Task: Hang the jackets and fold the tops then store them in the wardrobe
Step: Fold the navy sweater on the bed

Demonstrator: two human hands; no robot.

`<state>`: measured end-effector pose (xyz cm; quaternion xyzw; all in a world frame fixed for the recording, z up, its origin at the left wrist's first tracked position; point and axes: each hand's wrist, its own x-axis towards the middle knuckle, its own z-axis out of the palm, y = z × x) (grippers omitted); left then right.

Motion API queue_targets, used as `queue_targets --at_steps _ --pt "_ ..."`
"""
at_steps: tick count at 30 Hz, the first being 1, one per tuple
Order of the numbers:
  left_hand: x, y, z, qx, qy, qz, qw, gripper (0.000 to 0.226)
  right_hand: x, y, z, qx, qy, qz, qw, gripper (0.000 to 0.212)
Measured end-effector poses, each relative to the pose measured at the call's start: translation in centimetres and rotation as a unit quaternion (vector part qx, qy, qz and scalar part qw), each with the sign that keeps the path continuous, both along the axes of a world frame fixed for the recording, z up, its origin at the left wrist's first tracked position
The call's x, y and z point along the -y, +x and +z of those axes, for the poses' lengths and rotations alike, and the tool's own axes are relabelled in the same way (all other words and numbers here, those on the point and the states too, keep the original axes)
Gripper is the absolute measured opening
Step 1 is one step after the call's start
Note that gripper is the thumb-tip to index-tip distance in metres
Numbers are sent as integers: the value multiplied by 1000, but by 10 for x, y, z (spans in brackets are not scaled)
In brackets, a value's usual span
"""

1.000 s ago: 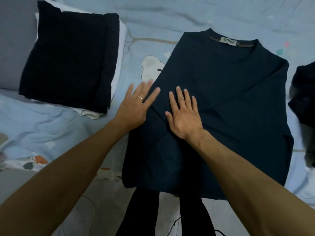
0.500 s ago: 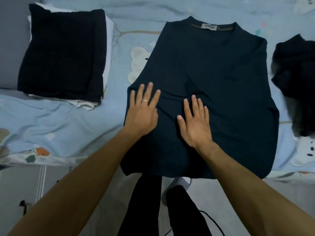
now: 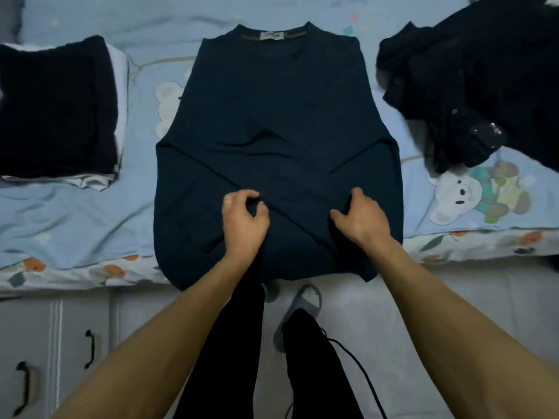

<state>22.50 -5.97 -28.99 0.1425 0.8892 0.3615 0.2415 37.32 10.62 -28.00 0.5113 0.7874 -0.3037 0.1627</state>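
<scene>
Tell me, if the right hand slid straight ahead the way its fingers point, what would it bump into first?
The right hand already grips the dark top, so it would only slide over more of that top, probably toward its collar. Nothing else seems to lie in the way.

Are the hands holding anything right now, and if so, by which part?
Both hold the dark blue top. The left hand and right hand each grip a pinch of fabric on its lower front, above the hem.
</scene>
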Motion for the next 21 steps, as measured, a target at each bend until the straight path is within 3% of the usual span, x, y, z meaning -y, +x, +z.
queue_targets --at_steps 1,3,5,8,11,15,21 --pt "-3 9 3 95 12 119 988 15 -5 4 1 -47 -66 -58 995 38" --pt "-12 27 11 288 6 261 921 20 -10 17 3 -141 -196 -169 956 33" --pt "-21 37 13 394 0 233 889 30 -10 29 6 -193 -274 -224 915 34" --pt "-34 43 15 478 120 219 842 33 -5 43 11 -245 -322 -253 879 29" --pt "-38 53 17 445 227 273 822 23 4 56 4 -268 -260 -321 870 23" --pt "-27 63 4 403 81 255 875 15 23 67 -14 -181 -244 -314 900 29" --pt "4 64 -1 329 30 203 922 9 62 79 -29 -162 -284 -411 851 26"
